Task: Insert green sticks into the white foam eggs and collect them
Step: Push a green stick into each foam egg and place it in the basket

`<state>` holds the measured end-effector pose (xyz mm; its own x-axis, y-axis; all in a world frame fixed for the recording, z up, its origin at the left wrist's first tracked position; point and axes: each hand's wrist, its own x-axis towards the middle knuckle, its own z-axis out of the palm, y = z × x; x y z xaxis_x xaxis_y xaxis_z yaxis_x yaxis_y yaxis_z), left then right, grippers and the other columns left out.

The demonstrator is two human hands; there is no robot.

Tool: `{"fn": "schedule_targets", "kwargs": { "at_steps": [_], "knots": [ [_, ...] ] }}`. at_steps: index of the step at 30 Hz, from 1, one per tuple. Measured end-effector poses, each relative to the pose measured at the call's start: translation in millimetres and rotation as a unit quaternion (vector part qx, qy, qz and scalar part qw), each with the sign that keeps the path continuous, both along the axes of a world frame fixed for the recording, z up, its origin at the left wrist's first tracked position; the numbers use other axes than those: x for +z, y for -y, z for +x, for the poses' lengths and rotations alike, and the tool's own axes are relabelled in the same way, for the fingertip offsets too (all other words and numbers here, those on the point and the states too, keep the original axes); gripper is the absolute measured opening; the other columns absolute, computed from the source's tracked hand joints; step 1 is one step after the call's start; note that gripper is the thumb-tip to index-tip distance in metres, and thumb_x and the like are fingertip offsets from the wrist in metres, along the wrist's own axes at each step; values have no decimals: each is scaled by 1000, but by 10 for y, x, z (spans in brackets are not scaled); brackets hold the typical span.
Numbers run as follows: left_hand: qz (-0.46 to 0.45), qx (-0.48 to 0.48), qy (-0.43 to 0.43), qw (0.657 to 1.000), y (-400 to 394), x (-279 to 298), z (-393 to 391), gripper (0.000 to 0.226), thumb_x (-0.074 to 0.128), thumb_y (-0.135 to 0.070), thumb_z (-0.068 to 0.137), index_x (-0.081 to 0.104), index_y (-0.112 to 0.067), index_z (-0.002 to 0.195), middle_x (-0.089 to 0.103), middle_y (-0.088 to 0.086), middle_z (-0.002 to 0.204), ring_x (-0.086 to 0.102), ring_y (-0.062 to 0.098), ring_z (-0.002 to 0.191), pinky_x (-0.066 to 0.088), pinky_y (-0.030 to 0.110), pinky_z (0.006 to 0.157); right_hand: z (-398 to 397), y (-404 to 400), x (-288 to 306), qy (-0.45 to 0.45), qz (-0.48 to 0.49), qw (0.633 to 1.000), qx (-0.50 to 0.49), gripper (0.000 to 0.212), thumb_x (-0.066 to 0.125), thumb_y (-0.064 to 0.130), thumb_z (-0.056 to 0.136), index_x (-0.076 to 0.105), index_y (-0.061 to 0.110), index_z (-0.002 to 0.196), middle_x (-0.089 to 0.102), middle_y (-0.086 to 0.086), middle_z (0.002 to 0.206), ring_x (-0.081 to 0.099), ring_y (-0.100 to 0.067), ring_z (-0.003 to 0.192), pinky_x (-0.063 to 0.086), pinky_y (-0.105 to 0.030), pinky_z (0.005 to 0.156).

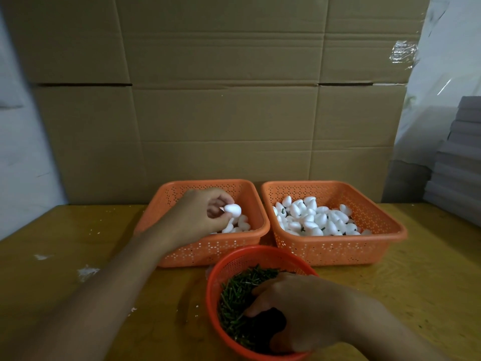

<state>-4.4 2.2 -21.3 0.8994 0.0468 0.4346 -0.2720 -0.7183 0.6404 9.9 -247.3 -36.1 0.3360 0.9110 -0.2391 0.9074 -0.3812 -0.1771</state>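
- Nearest you, your right hand reaches down into the round red basket, fingers curled into the heap of green sticks; you cannot tell whether they pinch one.
- That basket sits on the yellow desk, just in front of the gap between two orange trays.
- Further out, your left hand hangs over the left orange tray and pinches one white foam egg at the fingertips, above the few loose eggs lying there.
- The right orange tray beside it holds a pile of eggs with green sticks showing among them.
- Behind both trays stands a cardboard wall.
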Motion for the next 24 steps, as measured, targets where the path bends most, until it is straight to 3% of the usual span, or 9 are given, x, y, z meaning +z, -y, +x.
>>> {"fn": "schedule_targets", "kwargs": {
  "at_steps": [8, 16, 21, 24],
  "knots": [
    [-86, -35, 69, 993, 121, -34, -242, 24, 76, -13, 82, 71, -30, 97, 73, -11, 102, 71, 10, 99, 57, 21, 84, -5, 1, 11, -1, -3, 1000, 2, 55, 66, 36, 88, 48, 46, 140, 51, 21, 140, 45, -9, 131, 43, -37, 106],
    [-108, -68, 88, 988, 211, -39, -319, 29, 74, -1, 82, 72, -25, 98, 64, -13, 106, 68, 15, 106, 56, 23, 86, 9, -5, 9, -6, -1, 1000, 2, 55, 66, 34, 89, 49, 47, 139, 47, 21, 145, 43, -9, 134, 42, -36, 108],
    [-87, -58, 81, 991, 254, -26, -346, 33, 74, 3, 81, 72, -26, 98, 66, -15, 112, 66, 14, 107, 56, 25, 78, 16, 2, 0, -11, -2, 1000, -1, 55, 65, 34, 89, 48, 48, 139, 45, 20, 147, 41, -10, 137, 40, -36, 109],
    [-75, -42, 73, 994, 277, 3, -368, 31, 74, -7, 80, 71, -32, 97, 70, -13, 106, 67, 15, 97, 54, 23, 72, 12, 0, -1, -9, -2, 1000, -1, 55, 65, 36, 88, 48, 48, 139, 45, 21, 146, 41, -10, 136, 41, -39, 109]
  ]
}}
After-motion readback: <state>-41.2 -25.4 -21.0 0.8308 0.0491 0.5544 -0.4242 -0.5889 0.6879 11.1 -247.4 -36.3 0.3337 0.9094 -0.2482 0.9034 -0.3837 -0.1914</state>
